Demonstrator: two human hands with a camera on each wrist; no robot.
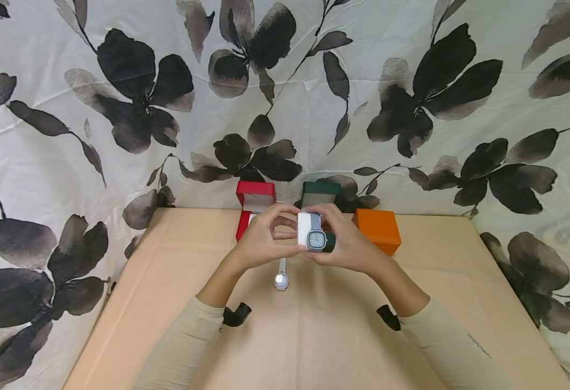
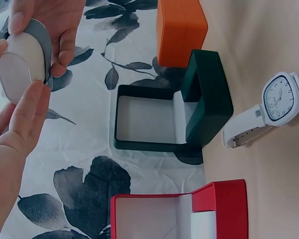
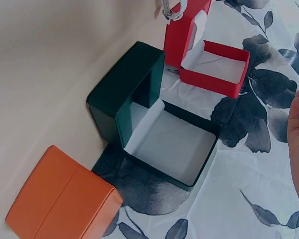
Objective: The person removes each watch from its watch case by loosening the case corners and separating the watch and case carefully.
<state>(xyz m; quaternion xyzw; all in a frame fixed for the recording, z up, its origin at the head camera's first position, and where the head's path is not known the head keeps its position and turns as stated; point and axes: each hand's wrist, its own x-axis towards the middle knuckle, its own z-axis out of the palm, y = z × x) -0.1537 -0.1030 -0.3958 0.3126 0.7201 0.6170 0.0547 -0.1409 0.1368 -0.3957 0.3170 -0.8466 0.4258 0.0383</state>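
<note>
Both hands hold a white watch cushion (image 1: 303, 230) above the table, with a blue-grey strapped watch (image 1: 316, 240) around it. My left hand (image 1: 265, 235) pinches the cushion's left end between thumb and fingers. On the other side my right hand (image 1: 345, 241) grips the watch and cushion, thumb near the square dial. In the left wrist view the grey strap (image 2: 44, 40) curves over the cushion. Behind the hands stands an open green box (image 2: 217, 99), its cushion space bare. Only the edge of my right hand (image 3: 296, 142) shows in the right wrist view.
An open red box (image 1: 255, 187) with a white cushion inside stands at the back left. A closed orange box (image 1: 378, 230) sits at the back right. A white watch (image 1: 281, 279) lies on the table before the hands. Floral cloth (image 1: 285, 108) hangs behind.
</note>
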